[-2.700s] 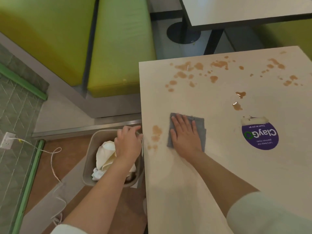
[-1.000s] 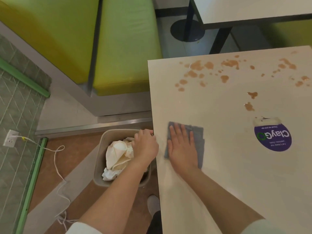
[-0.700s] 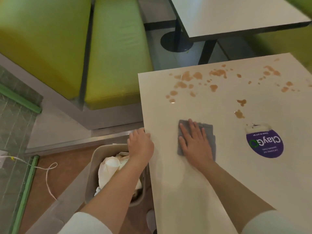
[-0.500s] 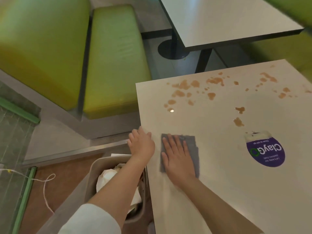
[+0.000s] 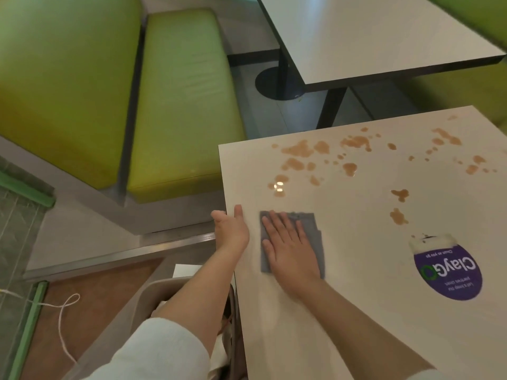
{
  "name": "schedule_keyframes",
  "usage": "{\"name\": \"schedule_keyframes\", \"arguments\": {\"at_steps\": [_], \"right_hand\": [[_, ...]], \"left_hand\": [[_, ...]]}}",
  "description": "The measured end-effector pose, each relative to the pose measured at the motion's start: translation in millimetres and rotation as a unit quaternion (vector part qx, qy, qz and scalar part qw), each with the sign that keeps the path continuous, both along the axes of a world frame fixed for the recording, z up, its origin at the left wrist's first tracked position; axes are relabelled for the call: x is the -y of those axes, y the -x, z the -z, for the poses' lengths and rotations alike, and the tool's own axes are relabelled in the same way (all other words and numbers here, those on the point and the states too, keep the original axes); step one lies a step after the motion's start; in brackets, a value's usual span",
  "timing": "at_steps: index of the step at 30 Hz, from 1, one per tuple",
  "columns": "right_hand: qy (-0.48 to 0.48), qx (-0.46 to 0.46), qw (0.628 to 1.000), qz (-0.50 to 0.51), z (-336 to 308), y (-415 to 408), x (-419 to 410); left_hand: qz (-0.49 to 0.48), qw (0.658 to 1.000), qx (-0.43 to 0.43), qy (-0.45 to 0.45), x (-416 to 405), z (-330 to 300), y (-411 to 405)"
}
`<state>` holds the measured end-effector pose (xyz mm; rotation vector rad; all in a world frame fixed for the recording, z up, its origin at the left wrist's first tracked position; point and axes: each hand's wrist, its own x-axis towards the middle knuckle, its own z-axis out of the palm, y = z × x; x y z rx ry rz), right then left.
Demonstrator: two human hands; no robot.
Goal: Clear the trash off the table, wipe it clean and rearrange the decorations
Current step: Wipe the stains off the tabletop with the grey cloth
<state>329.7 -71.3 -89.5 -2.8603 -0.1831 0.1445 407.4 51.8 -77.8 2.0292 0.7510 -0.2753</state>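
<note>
A folded grey cloth [image 5: 310, 223] lies on the cream table [image 5: 356, 311] near its left edge. My right hand [image 5: 288, 245] presses flat on the cloth with straight fingers. My left hand [image 5: 231, 229] rests against the table's left edge, fingers extended. Brown spill spots [image 5: 299, 152] dot the far part of the table, with more spill spots [image 5: 399, 215] to the right. A purple round sticker [image 5: 447, 272] sits on the right side of the table.
A beige trash bin [image 5: 148, 300] with white paper stands on the floor under my left arm. A green bench [image 5: 178, 105] is beyond the table's left edge. Another table [image 5: 370, 34] stands behind. A white cord [image 5: 63, 319] lies on the floor.
My left hand rose from the bin's rim to the table's edge and opened. My right hand kept sliding the cloth near the left edge, and the brown spots there are gone.
</note>
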Motion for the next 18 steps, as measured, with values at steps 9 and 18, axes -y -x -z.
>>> {"name": "schedule_keyframes", "arguments": {"at_steps": [9, 18], "right_hand": [[0.024, 0.001, 0.997, 0.076, 4, -53, 8], [0.02, -0.007, 0.999, 0.027, 6, -110, 27]], "left_hand": [[-0.031, 0.995, 0.045, -0.085, 2, 13, -4], [-0.029, 0.994, 0.055, -0.094, 4, 14, -5]]}}
